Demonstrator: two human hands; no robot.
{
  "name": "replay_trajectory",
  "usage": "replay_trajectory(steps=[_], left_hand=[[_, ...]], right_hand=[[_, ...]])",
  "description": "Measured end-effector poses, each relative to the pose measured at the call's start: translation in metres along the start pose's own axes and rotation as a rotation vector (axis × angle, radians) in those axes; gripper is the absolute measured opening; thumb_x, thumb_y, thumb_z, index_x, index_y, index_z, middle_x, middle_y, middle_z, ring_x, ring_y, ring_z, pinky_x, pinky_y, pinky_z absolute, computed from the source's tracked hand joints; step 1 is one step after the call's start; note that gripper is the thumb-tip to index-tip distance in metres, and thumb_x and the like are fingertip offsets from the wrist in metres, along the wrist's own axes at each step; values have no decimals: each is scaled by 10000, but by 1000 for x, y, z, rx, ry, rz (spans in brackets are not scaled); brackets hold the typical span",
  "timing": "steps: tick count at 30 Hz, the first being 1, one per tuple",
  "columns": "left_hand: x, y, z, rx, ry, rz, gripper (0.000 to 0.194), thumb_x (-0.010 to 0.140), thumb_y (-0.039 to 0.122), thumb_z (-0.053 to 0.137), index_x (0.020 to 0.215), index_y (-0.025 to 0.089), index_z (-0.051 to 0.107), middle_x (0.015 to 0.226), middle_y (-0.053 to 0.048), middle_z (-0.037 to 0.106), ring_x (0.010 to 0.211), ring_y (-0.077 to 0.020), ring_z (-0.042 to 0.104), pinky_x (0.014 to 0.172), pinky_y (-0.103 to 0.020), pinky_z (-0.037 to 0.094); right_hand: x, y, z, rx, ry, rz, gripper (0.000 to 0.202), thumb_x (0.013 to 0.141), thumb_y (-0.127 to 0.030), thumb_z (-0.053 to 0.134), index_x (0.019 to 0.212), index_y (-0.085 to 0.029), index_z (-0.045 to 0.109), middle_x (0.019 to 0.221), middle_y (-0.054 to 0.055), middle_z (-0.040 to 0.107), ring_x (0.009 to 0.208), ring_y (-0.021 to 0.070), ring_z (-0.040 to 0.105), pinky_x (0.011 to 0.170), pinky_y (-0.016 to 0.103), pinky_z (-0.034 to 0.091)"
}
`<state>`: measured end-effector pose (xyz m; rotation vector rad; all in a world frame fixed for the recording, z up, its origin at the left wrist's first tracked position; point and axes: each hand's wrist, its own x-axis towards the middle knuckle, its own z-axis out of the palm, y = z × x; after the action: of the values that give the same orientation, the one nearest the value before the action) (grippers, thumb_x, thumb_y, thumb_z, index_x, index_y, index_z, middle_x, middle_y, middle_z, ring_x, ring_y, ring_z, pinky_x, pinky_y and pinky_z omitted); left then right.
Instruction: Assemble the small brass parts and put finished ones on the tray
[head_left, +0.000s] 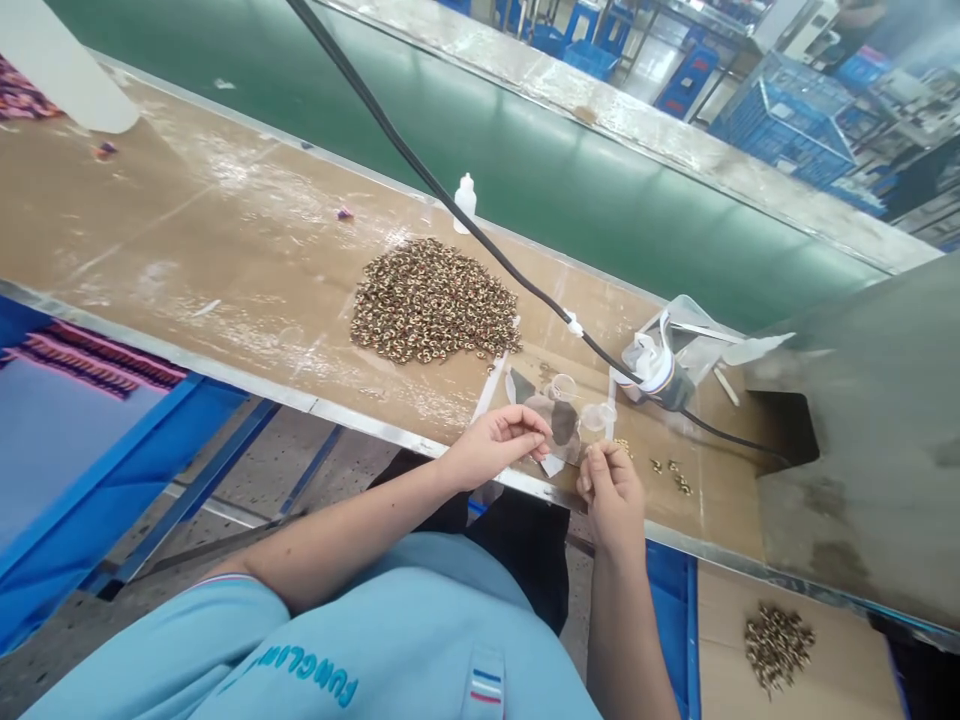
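My left hand is over the front edge of the table, thumb and fingertips drawn together. Whatever lies between them is too small to make out. Close by on the right, my right hand has its thumb pressed to its bent index finger, and its contents cannot be made out either. Behind both hands lies a clear sheet with a dark patch, along with a small clear round cup. Some tiny gold pieces sit just beyond my right hand. A few small brass-coloured parts lie further right.
A large heap of small brass-coloured ring-like parts covers the middle of the table. Behind it stands a white squeeze bottle. A black cable hangs across. A plastic tray and tape roll stand near a metal housing.
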<state>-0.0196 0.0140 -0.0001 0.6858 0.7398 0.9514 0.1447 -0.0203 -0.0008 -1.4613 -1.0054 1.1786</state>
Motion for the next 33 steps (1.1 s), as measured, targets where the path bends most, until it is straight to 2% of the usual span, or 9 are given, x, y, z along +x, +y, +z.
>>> replay_trajectory(steps=[3,6,11,14,18,21,24,29,33], left_hand=[[2,-2,-1,50,-26,2,199,687,248,733,795,129,614,668,10,628,671,-85,615,674,-211,493],[3,-2,-2,69,-53,6,207,689,262,730,806,133,618,683,11,629,676,-82,612,677,-208,495],[1,0,-1,87,-66,-6,231,682,287,736,807,135,616,686,10,626,682,-91,617,675,-216,503],[0,1,0,96,-61,-22,238,678,296,739,800,137,610,681,9,629,677,-94,620,670,-220,506],[-1,3,1,113,-57,-39,223,692,295,728,792,138,606,669,8,630,664,-93,615,666,-223,502],[-1,4,1,113,-51,-49,219,693,291,726,793,138,605,666,10,624,671,-97,615,667,-225,498],[-1,4,2,106,-49,-51,215,695,290,722,790,138,603,671,12,618,677,-99,616,673,-231,496],[0,4,2,111,-57,-53,209,698,280,713,793,133,599,676,13,615,670,-91,615,667,-221,496],[1,3,1,125,-61,-43,201,705,274,705,797,135,594,671,10,621,669,-93,618,664,-220,500]], right_hand=[[3,-6,-2,101,-19,95,377,704,-533,667,773,-214,479,498,-102,351,418,41,278,377,164,194],[5,-9,-2,131,-17,124,402,657,-528,708,752,-210,482,492,-105,347,415,36,268,368,158,182],[4,-8,-4,73,-9,98,387,684,-537,675,774,-216,479,498,-108,334,414,43,263,377,170,194],[5,-11,-9,-102,17,8,347,755,-547,587,811,-220,485,522,-96,359,430,62,299,407,194,248],[14,-19,-22,-589,144,-313,258,840,-461,476,815,-207,517,688,-14,512,602,118,469,572,260,383],[25,-25,-31,-925,193,-493,245,870,-406,414,794,-203,528,797,34,556,700,149,507,632,281,386],[33,-29,-37,-1145,184,-519,275,897,-400,364,816,-207,542,847,51,568,725,160,513,584,266,343],[42,-40,-41,-1275,146,-511,284,909,-392,346,829,-211,550,860,49,566,719,158,503,542,255,288],[40,-42,-53,-1173,219,-553,264,891,-400,382,803,-208,539,811,43,552,707,157,490,586,268,329]])
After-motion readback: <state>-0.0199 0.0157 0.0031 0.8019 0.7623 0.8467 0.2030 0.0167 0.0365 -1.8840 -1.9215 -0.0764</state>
